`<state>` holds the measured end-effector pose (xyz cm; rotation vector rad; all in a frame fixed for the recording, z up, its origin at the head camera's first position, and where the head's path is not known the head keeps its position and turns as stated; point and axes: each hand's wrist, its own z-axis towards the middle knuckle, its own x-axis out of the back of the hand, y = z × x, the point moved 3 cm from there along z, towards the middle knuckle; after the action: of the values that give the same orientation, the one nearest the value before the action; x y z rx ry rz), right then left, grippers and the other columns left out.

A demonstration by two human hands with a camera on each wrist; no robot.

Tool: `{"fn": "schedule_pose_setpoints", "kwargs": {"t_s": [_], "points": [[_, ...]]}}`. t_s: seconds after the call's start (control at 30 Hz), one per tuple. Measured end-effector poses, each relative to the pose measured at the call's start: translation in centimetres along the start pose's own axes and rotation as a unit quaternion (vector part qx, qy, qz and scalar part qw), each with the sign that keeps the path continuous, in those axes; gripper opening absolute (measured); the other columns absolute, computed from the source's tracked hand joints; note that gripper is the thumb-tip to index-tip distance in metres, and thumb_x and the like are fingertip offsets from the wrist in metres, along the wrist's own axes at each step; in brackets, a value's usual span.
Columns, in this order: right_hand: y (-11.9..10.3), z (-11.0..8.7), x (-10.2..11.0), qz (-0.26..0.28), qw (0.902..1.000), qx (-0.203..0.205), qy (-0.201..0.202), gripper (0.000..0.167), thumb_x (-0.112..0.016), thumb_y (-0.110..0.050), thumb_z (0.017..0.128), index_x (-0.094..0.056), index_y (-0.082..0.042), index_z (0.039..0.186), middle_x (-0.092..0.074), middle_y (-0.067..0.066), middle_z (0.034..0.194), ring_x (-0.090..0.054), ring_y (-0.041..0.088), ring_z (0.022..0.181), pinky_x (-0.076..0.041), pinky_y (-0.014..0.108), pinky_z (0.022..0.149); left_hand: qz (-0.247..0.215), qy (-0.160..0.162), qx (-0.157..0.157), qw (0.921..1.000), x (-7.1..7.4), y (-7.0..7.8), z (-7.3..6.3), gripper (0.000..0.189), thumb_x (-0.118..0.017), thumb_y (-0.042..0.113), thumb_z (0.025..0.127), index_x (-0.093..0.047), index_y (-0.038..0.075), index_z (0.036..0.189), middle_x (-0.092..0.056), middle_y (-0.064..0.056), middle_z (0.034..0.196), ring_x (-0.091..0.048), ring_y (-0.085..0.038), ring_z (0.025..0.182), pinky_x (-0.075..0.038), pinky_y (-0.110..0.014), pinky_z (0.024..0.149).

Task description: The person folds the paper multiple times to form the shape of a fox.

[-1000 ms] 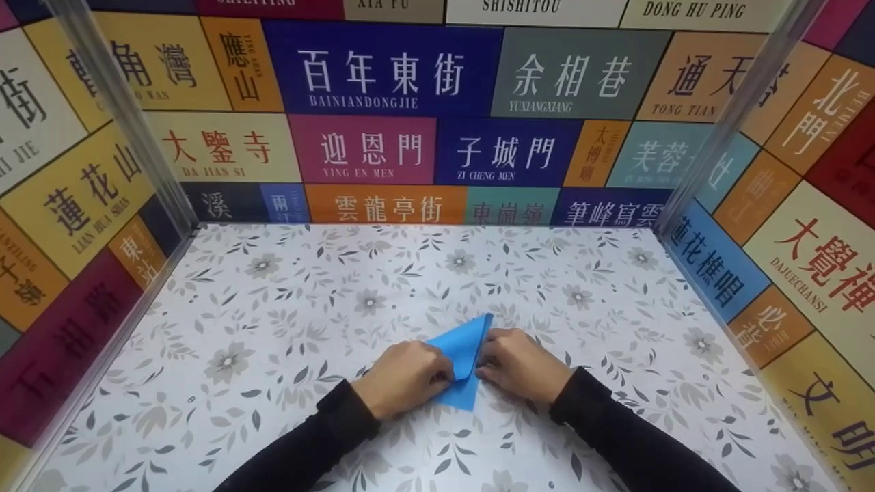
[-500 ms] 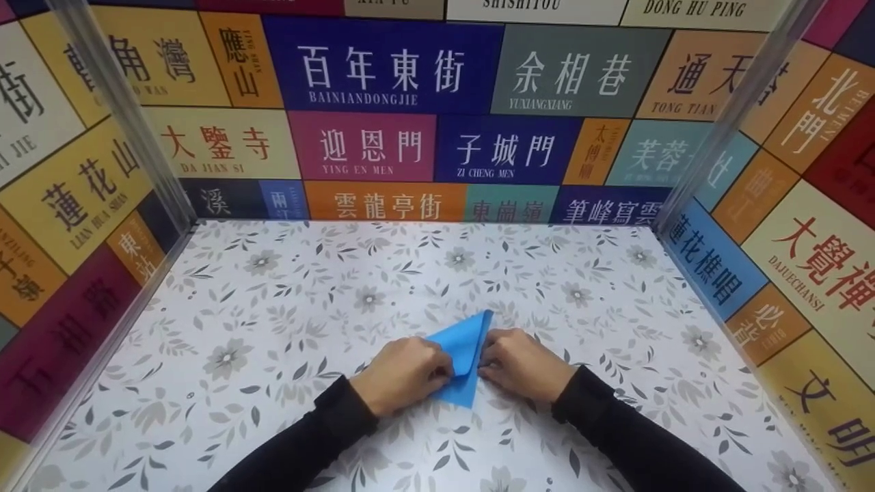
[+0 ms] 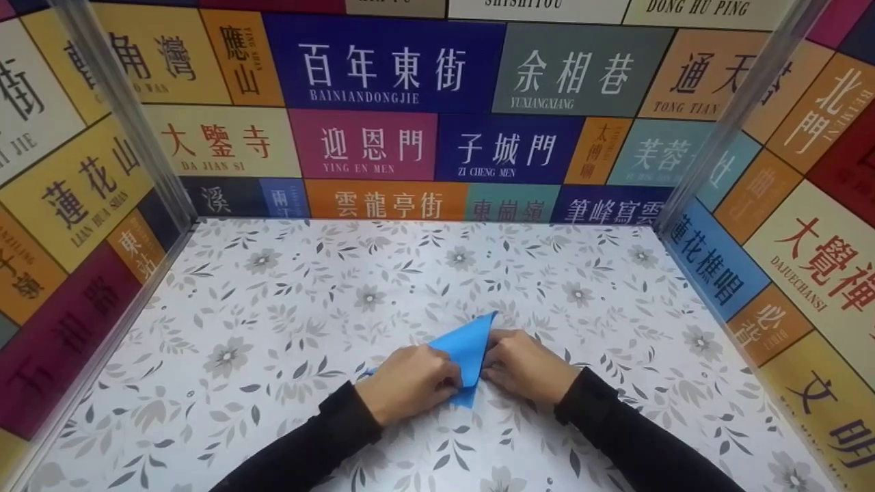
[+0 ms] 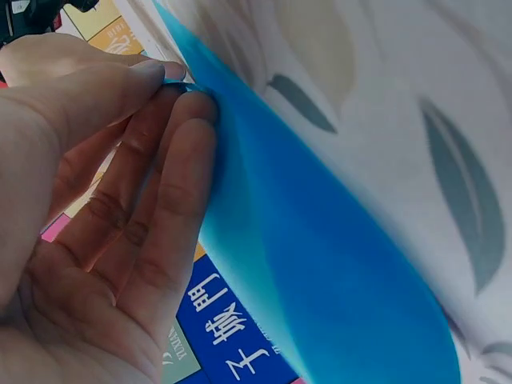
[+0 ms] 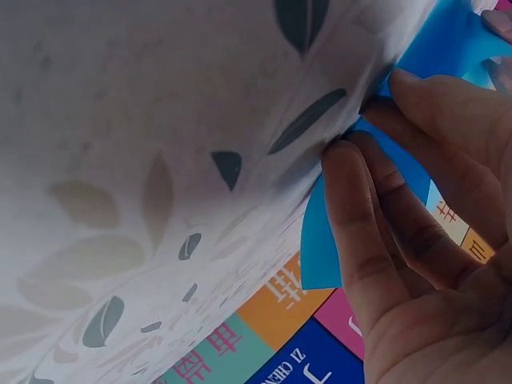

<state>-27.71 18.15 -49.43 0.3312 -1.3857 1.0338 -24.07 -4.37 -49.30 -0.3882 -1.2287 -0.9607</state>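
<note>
A sheet of blue paper (image 3: 470, 350), partly folded over, lies on the patterned tabletop between both hands. Its upper flap curves up and to the right into a point, and a short strip of the lower layer shows beneath. My left hand (image 3: 414, 383) pinches the flap's edge between thumb and fingertips, as the left wrist view shows, where the blue paper (image 4: 320, 232) bows away from the surface. At the sheet's right edge, my right hand (image 3: 528, 363) pinches the paper (image 5: 318, 254) low against the tabletop with thumb and forefinger, its other fingertips touching down beside it.
The white tabletop (image 3: 307, 273) carries grey flowers and leaves. Panels with coloured sign blocks (image 3: 383, 65) stand at the back and both sides. Clear strips (image 3: 728, 113) run up the two back corners.
My left hand has shifted slightly right, bringing the flap's edge closer to my right hand. Less of the lower layer shows, and a blue tip now peeks out left of my left hand.
</note>
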Motion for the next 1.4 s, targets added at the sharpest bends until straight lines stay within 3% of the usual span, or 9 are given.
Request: {"fn": "schedule_pose_setpoints", "kwargs": {"t_s": [0.27,0.53,1.07,1.23,1.4], "points": [[-0.1,0.0,-0.2,0.004,0.9999,-0.01,0.001,0.01,-0.088,-0.001,0.096,-0.092,-0.009,0.101,-0.081,0.008,0.107,-0.078,0.021,0.102,-0.07,0.039,0.094,0.015,0.0,0.0,0.9999,-0.4,0.2,-0.4,0.004,-0.093,0.021,0.098,-0.09,0.024,0.098,-0.084,0.006,0.096,-0.08,-0.012,0.088,-0.069,-0.03,0.079],[-0.2,0.0,0.0,-0.003,1.0,-0.005,0.007,0.006,-0.09,-0.001,0.094,-0.091,-0.005,0.097,-0.079,0.009,0.102,-0.077,0.021,0.094,-0.069,0.036,0.086,0.01,-0.014,-0.001,0.9999,-0.6,0.2,-0.4,0.008,-0.093,0.018,0.096,-0.092,0.025,0.099,-0.085,0.006,0.098,-0.082,-0.014,0.091,-0.07,-0.031,0.082],[0.3,-0.1,0.9,0.007,0.9999,-0.014,0.003,0.009,-0.089,-0.004,0.098,-0.091,-0.011,0.103,-0.083,0.003,0.101,-0.078,0.017,0.096,-0.068,0.037,0.087,0.013,-0.044,-0.014,0.9989,-0.8,0.1,-0.3,0.009,-0.09,0.023,0.102,-0.095,0.026,0.109,-0.083,0.004,0.106,-0.08,-0.01,0.094,-0.069,-0.027,0.086],[0.2,0.1,2.2,0.001,0.9992,-0.029,0.028,0.006,-0.089,-0.007,0.1,-0.087,-0.012,0.097,-0.079,0.0,0.093,-0.072,0.011,0.083,-0.064,0.03,0.075,0.015,-0.059,-0.008,0.9981,-0.9,0.2,-0.2,0.01,-0.09,0.025,0.103,-0.095,0.027,0.111,-0.082,0.004,0.111,-0.081,-0.011,0.098,-0.069,-0.026,0.09],[0.3,0.7,3.5,-0.031,0.9979,-0.027,0.05,0.017,-0.092,-0.011,0.099,-0.08,-0.01,0.087,-0.075,0.002,0.084,-0.066,0.01,0.073,-0.058,0.027,0.068,0.002,-0.06,-0.007,0.9982,-1.0,0.2,-0.2,0.01,-0.09,0.024,0.103,-0.095,0.026,0.111,-0.082,0.003,0.113,-0.079,-0.01,0.099,-0.068,-0.025,0.09]]}}
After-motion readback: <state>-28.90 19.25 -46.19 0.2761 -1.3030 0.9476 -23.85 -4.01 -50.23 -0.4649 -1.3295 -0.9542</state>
